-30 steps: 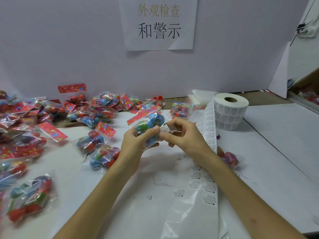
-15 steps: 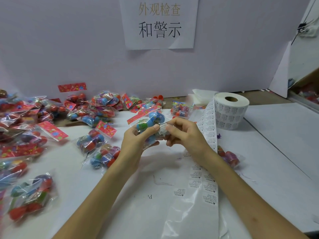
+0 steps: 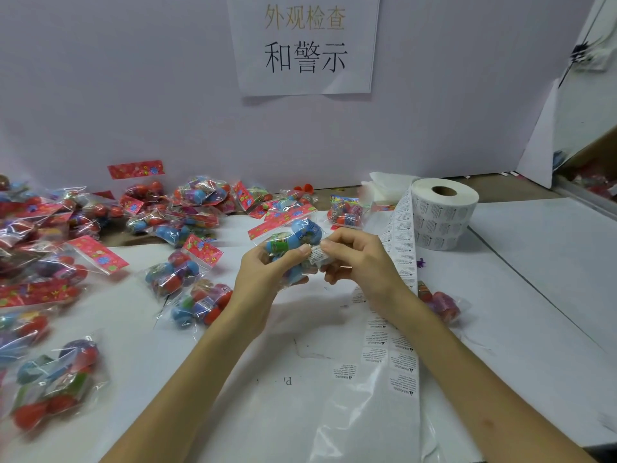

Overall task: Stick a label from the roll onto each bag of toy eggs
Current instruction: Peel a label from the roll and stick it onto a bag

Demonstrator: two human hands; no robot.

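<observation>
Your left hand (image 3: 263, 272) grips the bag (image 3: 295, 233); your right hand (image 3: 360, 259), pinching the label (image 3: 317, 255), has brought it onto the film. Firm pressing remains.

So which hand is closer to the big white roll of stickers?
The right. The right hand pinches a label just left of the label roll, close beside its hanging strip. The left hand grips the bag of toy eggs farther left, beyond the right hand.

White label (image 3: 318, 255) lies against the held clear egg bag (image 3: 298, 232)
</observation>
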